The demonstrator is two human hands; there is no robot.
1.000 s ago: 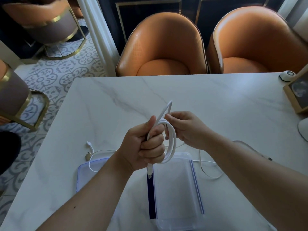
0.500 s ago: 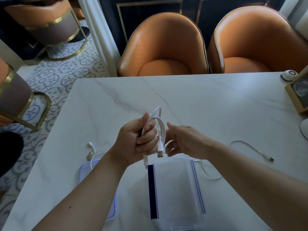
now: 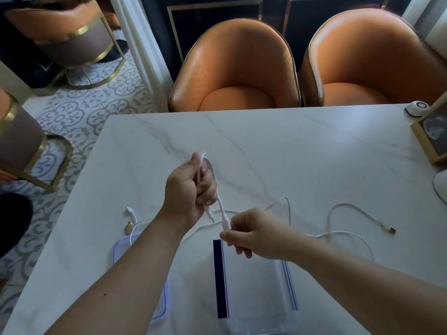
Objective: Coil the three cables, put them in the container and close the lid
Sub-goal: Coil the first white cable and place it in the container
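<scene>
white cable (image 3: 219, 201) sits bunched in the left hand (image 3: 187, 192), fist closed around its loops, while the right hand (image 3: 251, 234) pinches the plug end between thumb and fingertips, just below and to the right of the left fist. half a second ago that plug hung loose beside the coil; now the right hand has drawn it down and away, so the tail runs taut between the two hands. this looks like the last stretch being tightened or wrapped to finish the first coil. the cable's long axis runs from a loop tip above the left thumb, away from the person, diagonally down to the plug, which points toward the open container (image 3: 256, 293) directly under the right hand. two more cables (image 3: 348, 234) lie uncoiled on the surface beyond the right wrist and beside the left forearm, and the lid (image 3: 121, 245) lies under that forearm.
</scene>
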